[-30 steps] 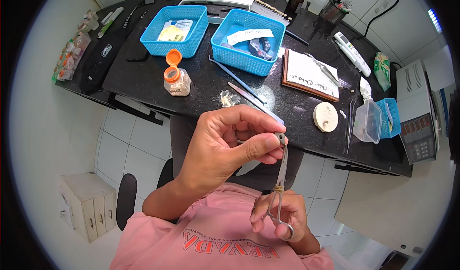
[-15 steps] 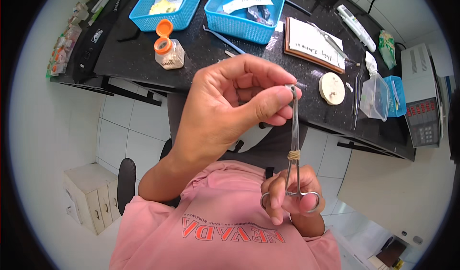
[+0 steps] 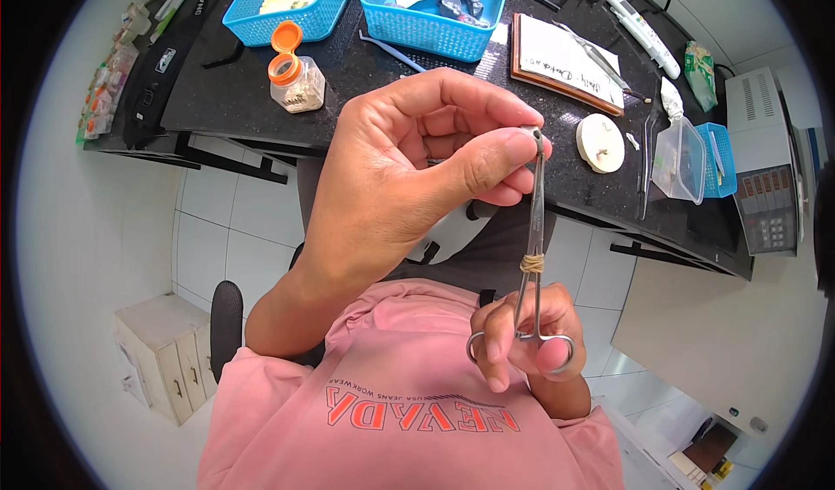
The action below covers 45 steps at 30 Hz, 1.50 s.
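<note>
My right hand (image 3: 539, 333) holds a hemostat (image 3: 537, 216) by its finger rings, with the jaws pointing away from me. A tan rubber band (image 3: 532, 264) is wound round its shanks. At the jaw tip sits a small greyish piece (image 3: 532, 131), too small and covered to name. My left hand (image 3: 400, 160) pinches that piece between thumb and fingertips, its other fingers curled behind. Both hands are raised over my lap, in front of the bench edge.
On the black bench (image 3: 235, 99) stand an open orange-capped jar (image 3: 297, 86), two blue baskets (image 3: 426, 33), a notepad (image 3: 565, 64) with a metal instrument on it, a round cream disc (image 3: 600, 143) and a clear plastic box (image 3: 680, 164). A control unit (image 3: 765, 199) is at right.
Both hands and the hemostat keep the same hold. The bench things sit slightly higher and further left in the view, and the hemostat has risen a little in the picture.
</note>
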Motion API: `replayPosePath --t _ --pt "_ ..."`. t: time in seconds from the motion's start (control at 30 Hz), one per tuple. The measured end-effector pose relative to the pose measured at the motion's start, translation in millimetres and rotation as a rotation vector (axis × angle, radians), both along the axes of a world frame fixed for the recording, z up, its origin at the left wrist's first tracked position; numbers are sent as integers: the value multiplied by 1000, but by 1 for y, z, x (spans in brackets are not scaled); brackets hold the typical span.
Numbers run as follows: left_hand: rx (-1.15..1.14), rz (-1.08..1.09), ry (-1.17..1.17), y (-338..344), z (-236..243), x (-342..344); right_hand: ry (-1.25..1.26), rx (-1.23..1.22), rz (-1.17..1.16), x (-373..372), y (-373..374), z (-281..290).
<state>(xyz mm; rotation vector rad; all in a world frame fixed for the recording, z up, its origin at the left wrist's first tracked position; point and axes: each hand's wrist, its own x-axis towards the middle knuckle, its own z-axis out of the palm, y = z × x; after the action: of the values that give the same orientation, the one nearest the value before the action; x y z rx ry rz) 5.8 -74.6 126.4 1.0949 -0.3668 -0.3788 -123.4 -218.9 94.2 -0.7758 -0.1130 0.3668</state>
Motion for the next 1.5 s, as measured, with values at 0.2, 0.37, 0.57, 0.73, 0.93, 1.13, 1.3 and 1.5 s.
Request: replayPosePath --t 0.2,0.37,0.57,0.73,0.93,1.13,1.3,1.5 --pt "13 -7 11 1 3 -2 -53 15 -16 1 2 -2" --pt "2 6 7 4 0 -2 -81 3 -34 4 7 -5" --pt "1 -10 15 4 1 1 -69 -4 2 5 3 -8" --pt "-26 -11 35 5 -1 2 -58 -47 22 7 1 -8" --pt "49 -276 308 29 -19 -26 -98 -376 78 16 8 -8" --pt "70 -108 280 69 -46 -22 -276 -964 -56 48 -6 2" --pt "155 19 419 77 -57 -15 -839 -1602 -516 132 -2 5" --pt "103 -48 486 83 -58 -4 -1055 -1920 -235 189 17 -2"
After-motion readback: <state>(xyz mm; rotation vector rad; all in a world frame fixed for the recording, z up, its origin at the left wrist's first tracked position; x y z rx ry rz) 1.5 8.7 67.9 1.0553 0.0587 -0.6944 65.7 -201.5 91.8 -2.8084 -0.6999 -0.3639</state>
